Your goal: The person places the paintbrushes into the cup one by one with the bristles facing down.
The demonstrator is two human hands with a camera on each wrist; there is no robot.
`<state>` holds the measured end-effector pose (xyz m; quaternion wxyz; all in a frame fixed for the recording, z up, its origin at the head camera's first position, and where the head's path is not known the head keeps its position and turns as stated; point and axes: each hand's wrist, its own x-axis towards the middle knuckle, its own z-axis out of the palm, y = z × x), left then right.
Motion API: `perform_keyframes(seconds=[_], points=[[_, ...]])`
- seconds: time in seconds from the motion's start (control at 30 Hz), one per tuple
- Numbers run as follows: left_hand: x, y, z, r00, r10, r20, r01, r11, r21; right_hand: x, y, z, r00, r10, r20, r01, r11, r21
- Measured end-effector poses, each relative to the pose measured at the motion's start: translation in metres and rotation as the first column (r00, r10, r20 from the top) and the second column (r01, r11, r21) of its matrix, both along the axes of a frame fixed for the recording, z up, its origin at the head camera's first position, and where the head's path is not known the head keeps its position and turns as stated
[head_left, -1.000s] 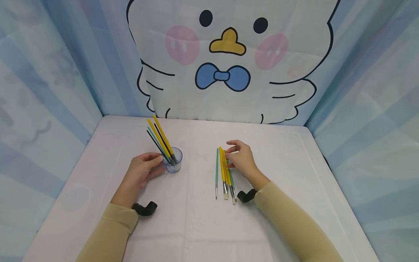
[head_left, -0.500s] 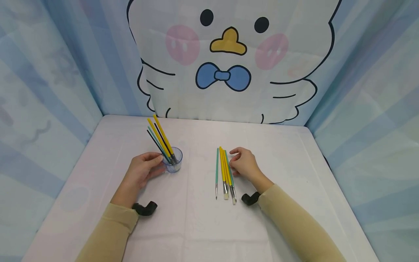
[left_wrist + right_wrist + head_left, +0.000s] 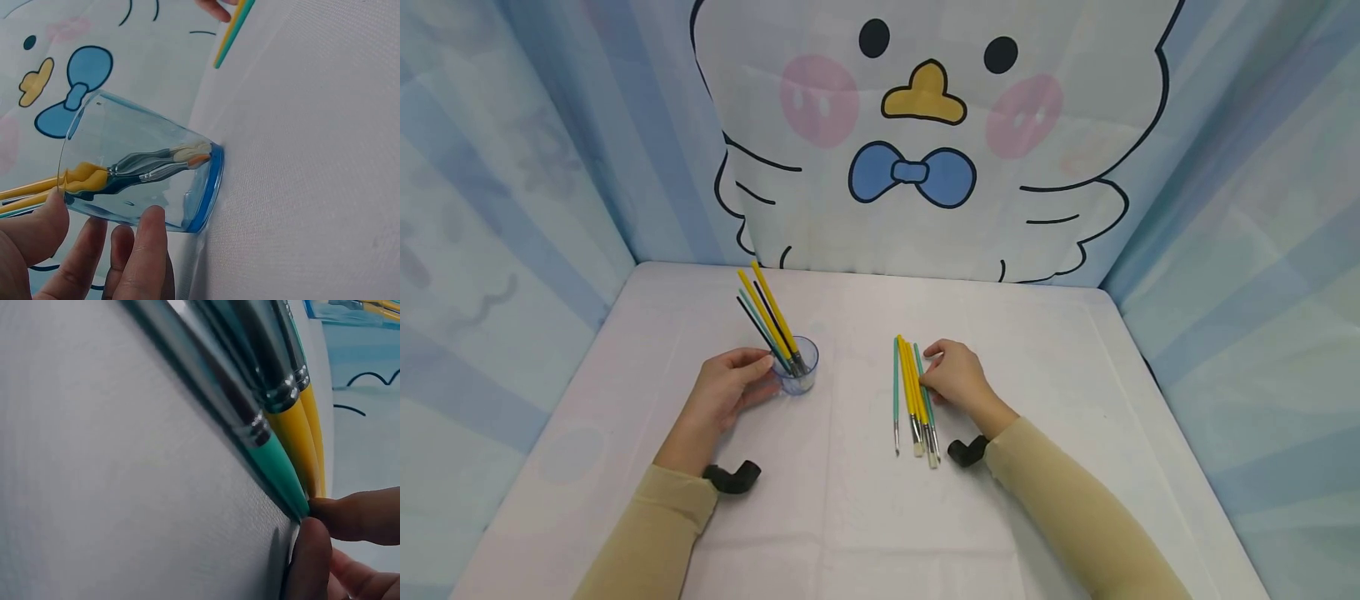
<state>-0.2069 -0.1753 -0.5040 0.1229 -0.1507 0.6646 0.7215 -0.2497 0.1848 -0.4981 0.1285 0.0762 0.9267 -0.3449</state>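
Observation:
In the head view a clear blue-tinted plastic cup (image 3: 797, 385) stands left of centre, holding several paintbrushes (image 3: 766, 312) with yellow, teal and black handles, bristles down. My left hand (image 3: 730, 387) holds the cup's left side; the left wrist view has the thumb at the rim and fingers against the wall. Right of centre, yellow-handled paintbrushes (image 3: 910, 379) lie side by side on the table between two teal ones. My right hand (image 3: 958, 375) is at the right edge of this row. Its thumb and a finger pinch the right teal paintbrush (image 3: 278, 465) by the handle, bristle end towards me.
The left teal paintbrush (image 3: 896, 383) lies slightly apart from the row. A white cloth (image 3: 850, 508) covers the table. Behind it hangs a curtain (image 3: 917, 237) printed with a cartoon bird. Black wrist mounts (image 3: 967, 452) sit under both sleeves.
My right hand first drew back to the right of the row, then came left again. The yellow brushes have shifted slightly left, towards the left teal one. The left hand and cup stayed put.

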Motion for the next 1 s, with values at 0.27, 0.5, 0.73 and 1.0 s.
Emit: perform_keyframes(seconds=[0.27,0.5,0.73,1.0], points=[[0.001,0.000,0.000,1.000,-0.005,0.001,0.005,1.000,0.007,-0.001,-0.007,0.003,1.000,0.006,-0.001,-0.006,0.995,0.098],[0.000,0.000,0.001,1.000,-0.007,-0.011,0.007,1.000,0.022,-0.004,-0.012,0.004,0.999,0.051,-0.011,-0.049,0.985,0.167],[0.001,0.000,0.001,1.000,-0.005,0.003,0.005,1.000,0.007,-0.006,-0.006,0.004,0.999,-0.011,0.046,0.013,0.999,-0.037],[0.000,-0.002,-0.002,1.000,-0.011,-0.007,0.011,1.000,0.011,-0.007,-0.003,0.011,1.000,-0.008,0.022,0.013,0.970,-0.242]])
